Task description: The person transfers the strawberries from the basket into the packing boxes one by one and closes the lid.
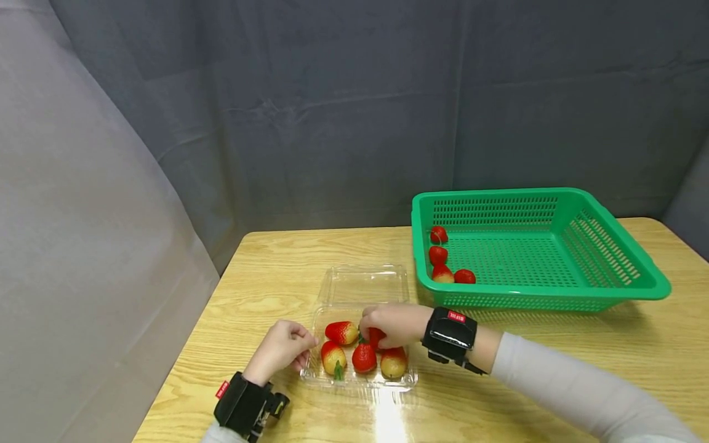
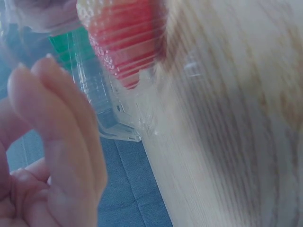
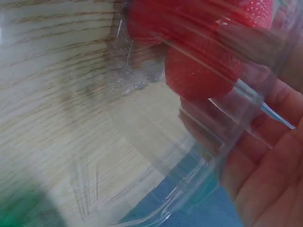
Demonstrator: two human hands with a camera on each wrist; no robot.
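A clear plastic clamshell box stands on the table with its lid folded back. Several red and yellowish strawberries lie in it, among them one at the far left and one at the near right. My right hand reaches into the right side of the box and holds a red strawberry between thumb and fingers. Through the clear wall, that strawberry shows in the right wrist view. At the box's left rim is my left hand, its fingers loosely bent, fingertips right beside the plastic.
A green perforated basket sits at the back right of the table, with several strawberries, one of them in its near left corner. The wooden table meets a grey cloth backdrop behind.
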